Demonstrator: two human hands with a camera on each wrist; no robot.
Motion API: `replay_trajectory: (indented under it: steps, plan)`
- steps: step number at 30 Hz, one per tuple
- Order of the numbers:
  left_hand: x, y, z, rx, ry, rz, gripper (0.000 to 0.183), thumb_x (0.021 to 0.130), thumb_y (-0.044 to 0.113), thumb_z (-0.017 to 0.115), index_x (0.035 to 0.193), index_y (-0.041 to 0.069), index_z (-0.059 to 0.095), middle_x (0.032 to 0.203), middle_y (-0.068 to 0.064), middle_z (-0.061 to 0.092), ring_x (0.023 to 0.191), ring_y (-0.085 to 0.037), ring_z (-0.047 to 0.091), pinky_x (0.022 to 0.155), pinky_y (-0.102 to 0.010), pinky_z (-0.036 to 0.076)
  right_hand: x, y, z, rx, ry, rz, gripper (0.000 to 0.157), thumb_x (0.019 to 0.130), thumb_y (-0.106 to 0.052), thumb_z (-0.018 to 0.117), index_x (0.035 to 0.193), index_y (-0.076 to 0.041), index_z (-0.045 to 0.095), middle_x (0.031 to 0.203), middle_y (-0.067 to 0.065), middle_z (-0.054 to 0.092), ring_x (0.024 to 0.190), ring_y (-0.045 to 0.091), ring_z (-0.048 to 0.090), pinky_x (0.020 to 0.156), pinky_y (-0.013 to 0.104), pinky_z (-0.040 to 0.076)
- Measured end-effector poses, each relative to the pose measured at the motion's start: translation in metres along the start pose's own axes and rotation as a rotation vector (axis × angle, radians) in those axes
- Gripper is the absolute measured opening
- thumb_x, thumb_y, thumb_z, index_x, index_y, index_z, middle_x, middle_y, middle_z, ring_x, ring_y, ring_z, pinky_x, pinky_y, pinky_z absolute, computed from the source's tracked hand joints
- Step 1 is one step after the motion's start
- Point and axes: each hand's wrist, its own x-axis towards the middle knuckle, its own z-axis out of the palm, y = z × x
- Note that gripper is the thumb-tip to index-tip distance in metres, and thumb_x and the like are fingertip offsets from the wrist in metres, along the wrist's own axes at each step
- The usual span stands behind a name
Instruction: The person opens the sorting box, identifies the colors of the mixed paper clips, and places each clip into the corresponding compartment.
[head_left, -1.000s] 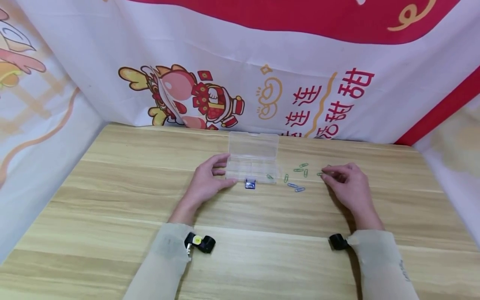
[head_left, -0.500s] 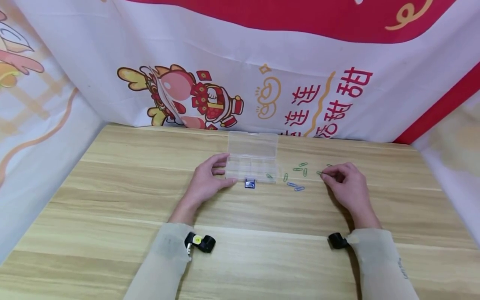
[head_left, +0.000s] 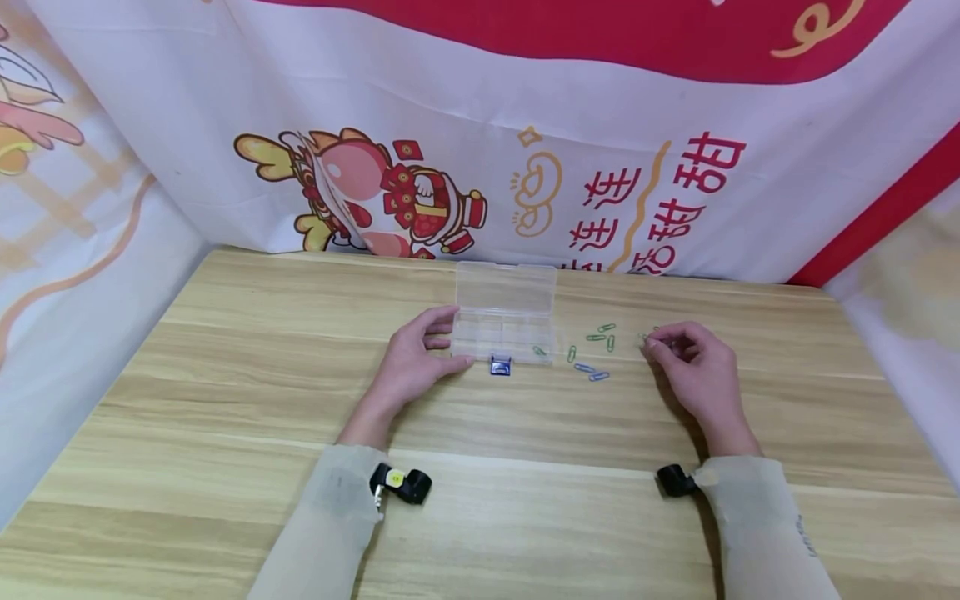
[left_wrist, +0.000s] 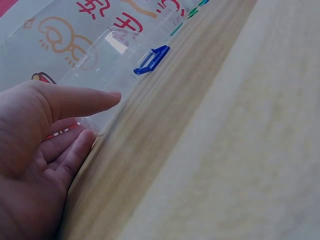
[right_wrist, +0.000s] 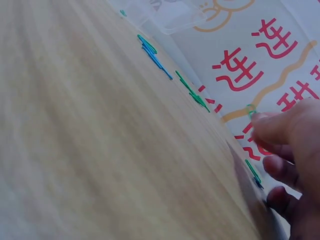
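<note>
- The right hand (head_left: 701, 367) pinches a green paper clip (right_wrist: 251, 111) between thumb and index finger; in the right wrist view the clip shows at the fingertips, well clear of the other fingers, which curl beneath.
- The left hand (head_left: 416, 354) has its thumb and fingers apart, spanning the left end of a clear plastic box (head_left: 491, 329) (thumb by the front corner, index fingertip near the hinge).
- The box sits toward the back of the wooden table (head_left: 480, 525), its transparent lid (head_left: 506, 287) raised at the rear and its blue latch (head_left: 501, 365) hanging down in front.
- One green clip (head_left: 540, 352) shows at the box's front right compartment.
- Between box and right hand lie a lone green clip (head_left: 572, 354), two blue clips (head_left: 599, 377) end to end and a cluster of three green ones (head_left: 596, 337).
- Another green clip (right_wrist: 252, 170) lies just beside the right hand's curled fingers.
- A white printed cloth (head_left: 450, 92) hangs behind the table.
</note>
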Motion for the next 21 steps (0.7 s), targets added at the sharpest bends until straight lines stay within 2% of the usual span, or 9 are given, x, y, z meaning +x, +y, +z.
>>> replay_trajectory:
  steps: [9, 16, 21]
  plan:
    - [0.0, 0.001, -0.001, 0.005, -0.001, 0.0, 0.079, 0.085, 0.01, 0.091, 0.155, 0.021, 0.057, 0.146, -0.01, 0.064, 0.128, -0.031, 0.064, 0.114, -0.045, 0.055, 0.003, -0.009, 0.0, 0.156, 0.013, 0.094, 0.027, 0.105, -0.031, 0.071, 0.123, -0.011, 0.075, 0.102, -0.021, 0.067, 0.097, 0.005, 0.058, 0.073, 0.013, 0.05]
    - [0.0, 0.0, -0.003, 0.005, 0.002, -0.002, 0.08, 0.085, 0.009, 0.091, 0.156, 0.022, 0.056, 0.147, -0.009, 0.064, 0.128, -0.03, 0.064, 0.114, -0.045, 0.055, 0.004, -0.018, -0.003, 0.241, -0.013, 0.158, 0.021, 0.104, -0.03, 0.072, 0.121, -0.017, 0.076, 0.102, -0.019, 0.067, 0.096, 0.006, 0.057, 0.066, 0.016, 0.05]
    - [0.0, 0.0, -0.002, 0.0, -0.003, -0.001, 0.08, 0.085, 0.01, 0.091, 0.156, 0.022, 0.056, 0.147, -0.01, 0.064, 0.128, -0.031, 0.064, 0.114, -0.045, 0.055, 0.003, -0.02, -0.004, 0.26, -0.044, 0.187, 0.022, 0.104, -0.033, 0.073, 0.123, -0.021, 0.076, 0.106, -0.019, 0.067, 0.098, 0.006, 0.056, 0.072, 0.016, 0.05]
